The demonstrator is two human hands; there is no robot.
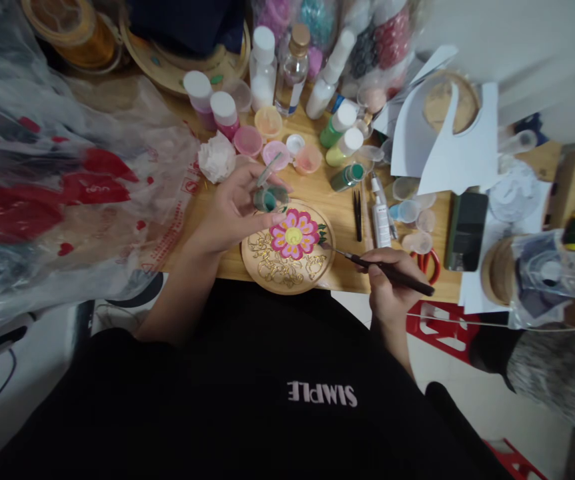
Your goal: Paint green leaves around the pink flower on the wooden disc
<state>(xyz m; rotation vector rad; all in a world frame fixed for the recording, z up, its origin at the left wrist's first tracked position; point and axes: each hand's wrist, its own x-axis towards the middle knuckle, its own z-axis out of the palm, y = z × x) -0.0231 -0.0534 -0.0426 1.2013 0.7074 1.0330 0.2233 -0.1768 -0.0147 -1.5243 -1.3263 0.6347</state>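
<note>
My left hand (237, 203) holds a small clear cup (271, 200) of dark green paint, with a clear stick (270, 168) slanting out of its top. The cup hovers over the upper edge of a round wooden board (287, 288). On that board is a pink flower (295, 235) with a yellow centre, and gold outlines curl below it. My right hand (392, 287) grips a thin metal-tipped tool with a dark handle (412, 281). Its tip lies at the small green leaves (322, 233) right of the flower. The tip's exact shape is too small to tell.
Behind the board stand several paint cups (248, 141) and white-capped bottles (263, 70). An open green bottle (347, 177), black tweezers (357, 217) and a white tube (381, 220) lie to the right. Red-handled scissors (432, 267) sit beyond my right hand. Plastic bags (132, 173) crowd the left.
</note>
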